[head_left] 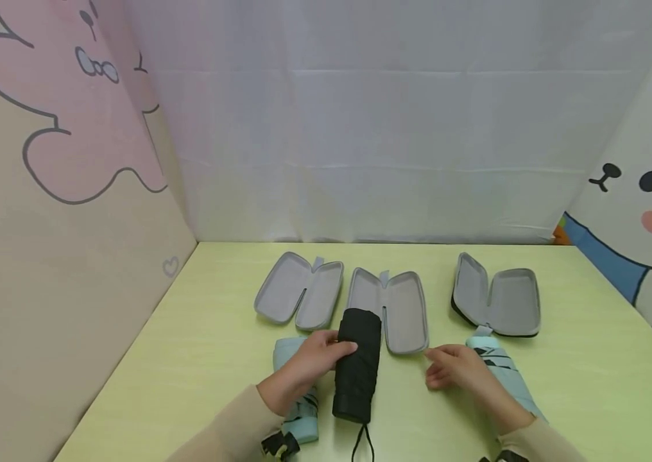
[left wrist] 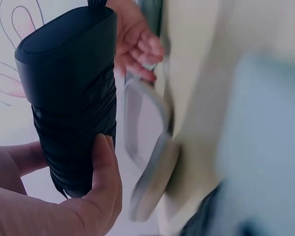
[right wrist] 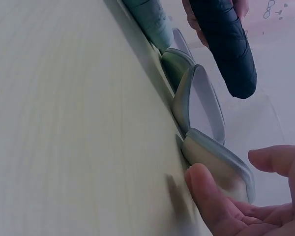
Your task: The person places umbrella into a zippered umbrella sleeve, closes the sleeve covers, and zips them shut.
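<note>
A folded black umbrella (head_left: 359,378) (left wrist: 71,93) is raised above the table in my left hand (head_left: 313,360), with the thumb across its side. Its cord loop dangles from the near end in the head view. Behind it lies the middle grey-lined zip case (head_left: 407,314), spread open and partly covered by the umbrella. My right hand (head_left: 457,371) (right wrist: 250,209) is beside that case's near right corner, holding nothing, thumb and forefinger apart. Whether its fingertips touch the case (right wrist: 221,164) I cannot tell. A light blue folded umbrella (head_left: 305,427) lies partly hidden beneath my left arm.
A second light blue umbrella (head_left: 505,372), with dark markings, lies partly under my right forearm. Two more opened zip cases lie on the yellow-green table (head_left: 603,359): a left case (head_left: 284,289) and a right case (head_left: 513,301). A white curtain (head_left: 378,141) hangs behind the table.
</note>
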Demonstrator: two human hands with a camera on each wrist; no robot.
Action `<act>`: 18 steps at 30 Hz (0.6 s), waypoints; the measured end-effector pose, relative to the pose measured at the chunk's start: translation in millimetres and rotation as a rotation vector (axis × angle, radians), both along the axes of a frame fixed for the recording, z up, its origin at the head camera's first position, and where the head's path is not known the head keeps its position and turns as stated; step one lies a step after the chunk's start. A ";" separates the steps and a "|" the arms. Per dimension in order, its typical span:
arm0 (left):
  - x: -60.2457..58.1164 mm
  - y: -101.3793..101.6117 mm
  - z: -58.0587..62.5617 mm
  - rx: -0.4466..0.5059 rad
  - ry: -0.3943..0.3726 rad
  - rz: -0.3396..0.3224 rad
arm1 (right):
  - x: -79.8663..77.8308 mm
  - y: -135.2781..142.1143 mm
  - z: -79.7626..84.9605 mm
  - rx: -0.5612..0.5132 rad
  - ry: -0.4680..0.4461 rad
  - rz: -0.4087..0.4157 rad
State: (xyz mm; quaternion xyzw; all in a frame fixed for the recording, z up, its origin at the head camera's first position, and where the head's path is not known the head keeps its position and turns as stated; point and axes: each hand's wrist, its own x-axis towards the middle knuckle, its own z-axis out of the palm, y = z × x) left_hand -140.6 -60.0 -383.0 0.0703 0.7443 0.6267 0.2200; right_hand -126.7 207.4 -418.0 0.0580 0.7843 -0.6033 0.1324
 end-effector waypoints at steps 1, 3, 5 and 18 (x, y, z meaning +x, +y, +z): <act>-3.2 -0.9 2.6 -0.014 0.019 0.003 | -1.2 -0.4 0.4 -0.003 0.002 -0.006; -10.2 -1.9 6.7 -0.042 0.049 0.010 | -3.8 -1.5 1.2 -0.011 0.005 -0.024; -17.3 -2.1 9.3 -0.067 0.067 0.022 | -6.3 -2.7 1.6 -0.026 0.014 -0.033; -48.8 6.9 10.4 -0.124 0.067 0.079 | -12.3 -8.7 -0.9 -0.039 0.040 -0.084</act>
